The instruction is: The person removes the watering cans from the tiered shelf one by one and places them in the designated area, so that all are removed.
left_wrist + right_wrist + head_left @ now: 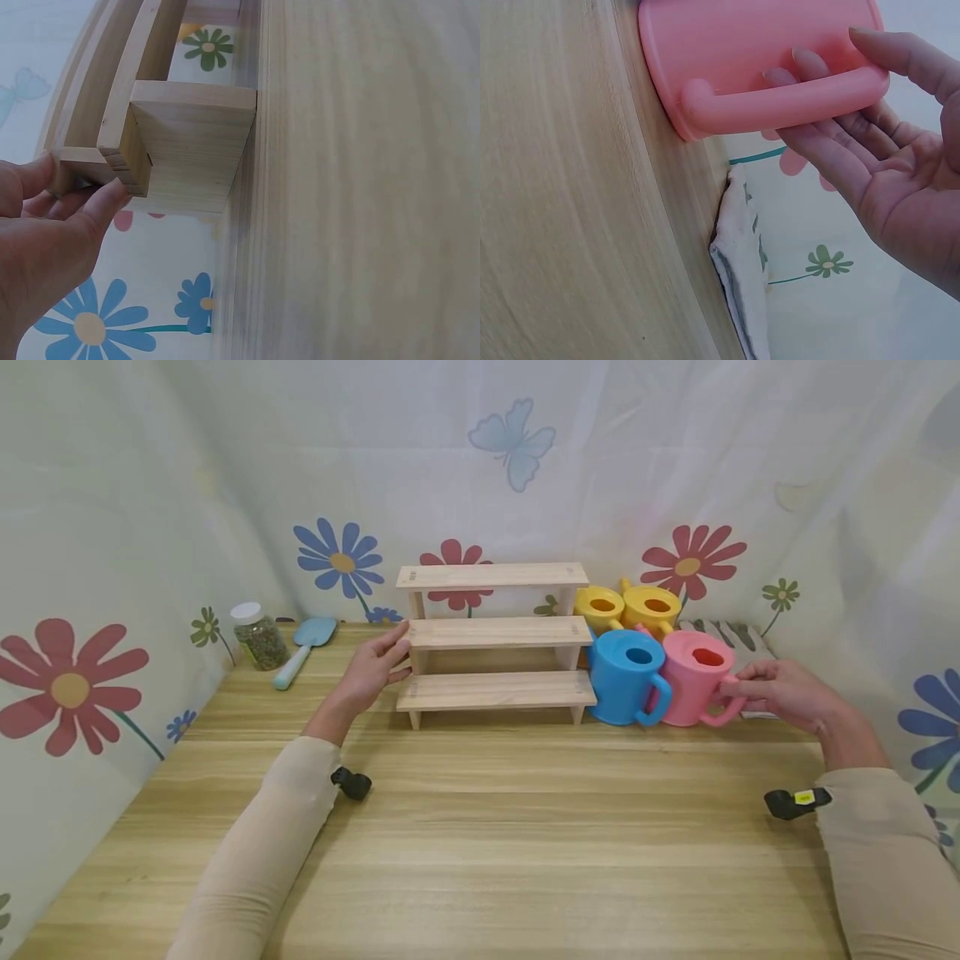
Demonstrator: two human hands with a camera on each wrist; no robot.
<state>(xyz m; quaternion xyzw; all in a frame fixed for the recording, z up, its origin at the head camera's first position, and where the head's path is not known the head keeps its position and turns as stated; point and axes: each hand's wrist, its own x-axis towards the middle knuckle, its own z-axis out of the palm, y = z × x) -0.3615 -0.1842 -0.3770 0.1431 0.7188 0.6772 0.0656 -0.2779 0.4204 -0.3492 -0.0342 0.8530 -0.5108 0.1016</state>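
A three-step wooden shelf stand (495,632) is on the table, and my left hand (371,670) pinches the left end of its middle step. The left wrist view shows the thumb and fingers of that hand (56,225) about the board's end (127,169). To the right of the stand is a pink watering can (693,672). My right hand (787,689) holds its handle; in the right wrist view the fingers (829,142) pass through the handle (795,101) with the thumb above. Beside it stands a blue watering can (621,681), close to the stand.
Two yellow watering cans (651,606) stand behind the blue and pink ones. A patterned cloth-like bag (738,647) lies at the back right. At the back left are a white-lidded jar (261,639) of green bits and a light-blue toy shovel (306,647). A flowered curtain (420,485) hangs behind the table.
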